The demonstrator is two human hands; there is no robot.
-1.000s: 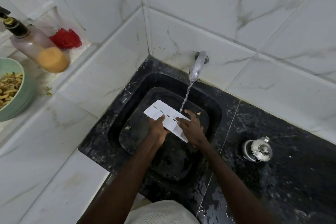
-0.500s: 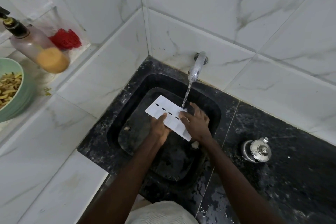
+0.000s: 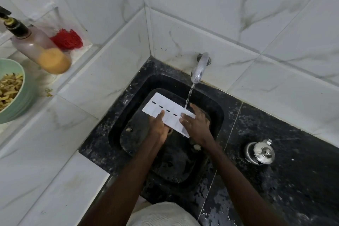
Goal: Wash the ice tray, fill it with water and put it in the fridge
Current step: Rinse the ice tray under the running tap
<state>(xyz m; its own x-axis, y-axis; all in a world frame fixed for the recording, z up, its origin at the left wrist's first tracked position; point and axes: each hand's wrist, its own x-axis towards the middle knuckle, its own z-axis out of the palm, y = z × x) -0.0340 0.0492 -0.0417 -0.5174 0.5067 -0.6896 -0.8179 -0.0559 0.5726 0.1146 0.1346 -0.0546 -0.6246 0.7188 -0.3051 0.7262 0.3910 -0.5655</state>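
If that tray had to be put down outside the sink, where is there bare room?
Bare: the black counter around the steel kettle, and the white ledge left of the sink. Crowded: the far-left shelf with green bowl, soap bottle, red scrubber.

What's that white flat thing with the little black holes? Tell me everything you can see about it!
That is the white plastic ice tray, a flat rectangle with a row of small dark oval slots and faint lines dividing its sections. It is held tilted over the black stone sink. The left hand grips its near edge, thumb on top, and the right hand holds its right end. A thin stream of water from the shiny metal tap lands on the tray beside the right hand's fingers.
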